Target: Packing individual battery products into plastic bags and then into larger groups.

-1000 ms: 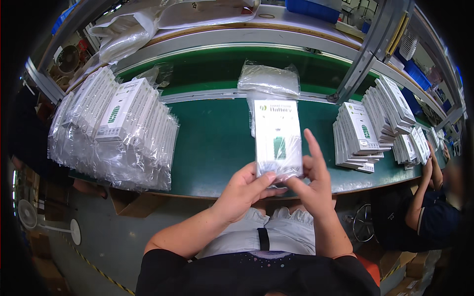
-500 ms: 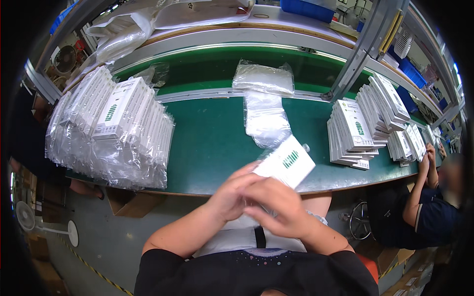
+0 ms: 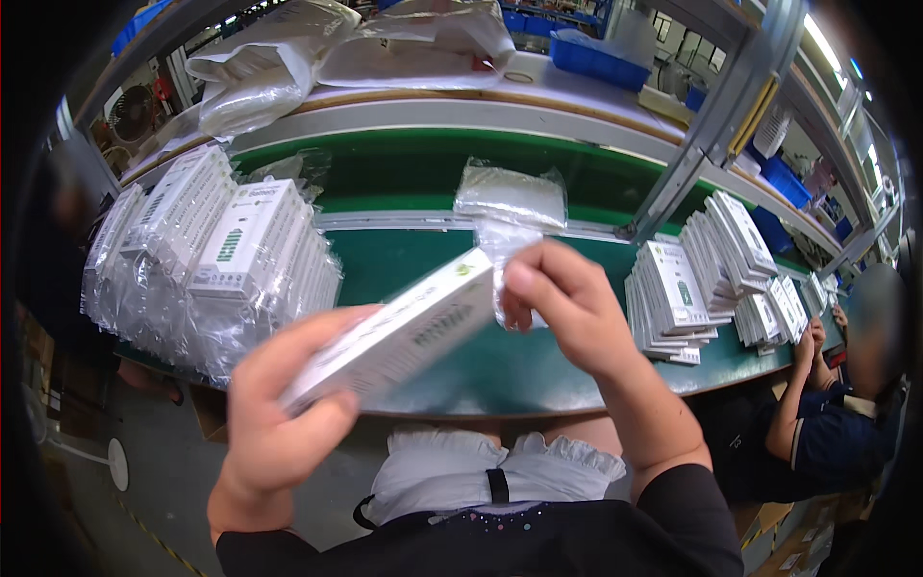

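Observation:
My left hand [image 3: 279, 394] is wrapped around the lower end of a white box [image 3: 404, 332] printed with green bars. The box is tilted, its far end rising toward the right, and its front is blurred. My right hand [image 3: 567, 298] is just beyond that end, with thumb and fingers curled together over a pile of clear plastic bags [image 3: 498, 231]. Whether a bag is pinched in those fingers cannot be made out. Another bundle of clear bags [image 3: 510, 195] lies behind the pile, against the bench's back rail.
Several white boxes in clear bags [image 3: 245, 240] are stacked at the left of the green bench [image 3: 423, 389]. Unbagged boxes [image 3: 673, 288] stand at the right, near a metal post [image 3: 697, 135]. A co-worker [image 3: 817, 413] sits at far right. Plastic sacks [image 3: 274, 72] rest on the shelf above.
My hands have moved apart. The left one has carried the box to the left and turned it, and the right one has reached forward to the bag pile. The view has tilted up slightly.

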`<state>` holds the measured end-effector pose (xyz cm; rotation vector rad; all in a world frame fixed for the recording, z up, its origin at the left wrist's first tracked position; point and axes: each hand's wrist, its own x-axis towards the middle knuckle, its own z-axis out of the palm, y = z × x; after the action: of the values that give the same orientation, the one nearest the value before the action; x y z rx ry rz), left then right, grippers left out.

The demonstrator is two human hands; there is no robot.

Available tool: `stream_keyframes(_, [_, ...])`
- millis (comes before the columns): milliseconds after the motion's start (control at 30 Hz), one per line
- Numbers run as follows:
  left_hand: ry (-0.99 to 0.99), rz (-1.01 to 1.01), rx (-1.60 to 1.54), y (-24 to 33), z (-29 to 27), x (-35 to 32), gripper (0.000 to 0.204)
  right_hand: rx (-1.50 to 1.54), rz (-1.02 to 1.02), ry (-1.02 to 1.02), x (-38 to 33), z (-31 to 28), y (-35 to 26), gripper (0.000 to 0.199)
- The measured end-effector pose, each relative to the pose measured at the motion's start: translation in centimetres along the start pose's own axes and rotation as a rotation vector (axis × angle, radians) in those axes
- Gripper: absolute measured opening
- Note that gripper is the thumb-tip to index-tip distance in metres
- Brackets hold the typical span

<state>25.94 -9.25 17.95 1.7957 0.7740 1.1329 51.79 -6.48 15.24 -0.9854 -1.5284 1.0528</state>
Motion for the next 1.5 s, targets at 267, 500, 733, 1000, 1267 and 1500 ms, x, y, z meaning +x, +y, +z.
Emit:
stream_keyframes(267, [0.374,0.265,1.026,-0.8,-5.6,2.9,0.039,-0.931,-0.47,0.183,23.9,-0.3,-1.6,0.029])
stream_keyframes(500, [0.18,-0.012,1.214,-2.0,-7.0,3.1,0.062,-1.385,-0.056,0.131,35.9,-2.4,0.9,0.042])
stream_keyframes(733, [0.315,0.36,1.08,-2.0,-7.7,2.4,0.051,-1.358,0.211,0.155,41.3,-4.3,4.1,0.047])
stream_keyframes(1000, [0.347,0.453,1.048,-2.3,-7.4,2.0,0.043,-1.175,0.192,0.239,38.5,-2.4,1.5,0.046])
stream_keyframes(1267, [0.261,0.646,0.724,-2.2,-3.7,-0.8,0.025,-0.93,0.208,0.092,31.9,-3.3,-0.6,0.03])
stream_keyframes(1500, [0.11,-0.199,-0.498,-10.5,3.5,1.7,0.048,-0.45,0.084,0.007,18.0,-2.9,-1.7,0.021])
